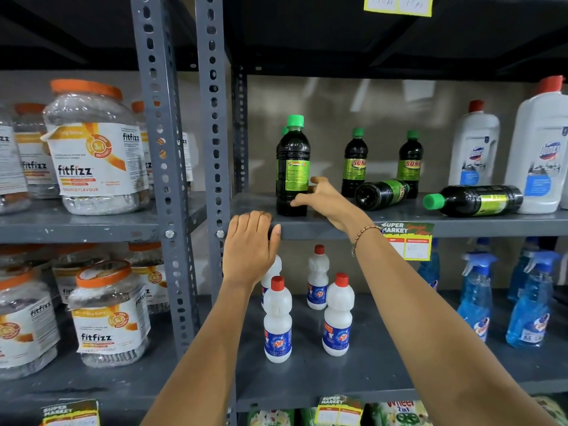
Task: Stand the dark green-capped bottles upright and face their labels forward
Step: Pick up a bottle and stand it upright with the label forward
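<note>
**Shelf facing: front-left bottle in hand, two bottles still down**

Obs: Grey metal shelf (399, 224) carries the dark plastic bottles with green caps. Front-left upright bottle (292, 167) stands near the shelf's front edge, toward its left end. Its green label shows fine print rather than the brand name, so I judge the back panel faces out. A further green cap shows just behind it.

Right hand (319, 196): fingers spread around the lower body of that bottle, fingertips touching its side, thumb raised beside the label. A light, open-fingered hold, not a full grip. Left hand (250, 241): flat, fingers together, resting on the shelf's front edge, holding nothing.

Two smaller upright bottles (355, 162) and (410, 162) stand toward the back, brand labels forward. Two lie on their sides: one (381, 193) mid-shelf with its base pointing out, another (473, 200) near the front edge toward the right end, cap pointing left, just beside the white jugs with red caps (538, 149).

Step in hand (judgement): rotating the front-left bottle to bring its brand face forward.

Next: twist it about its upright axis without tipping it, then lift each lying bottle onto its base and check its label.
</note>
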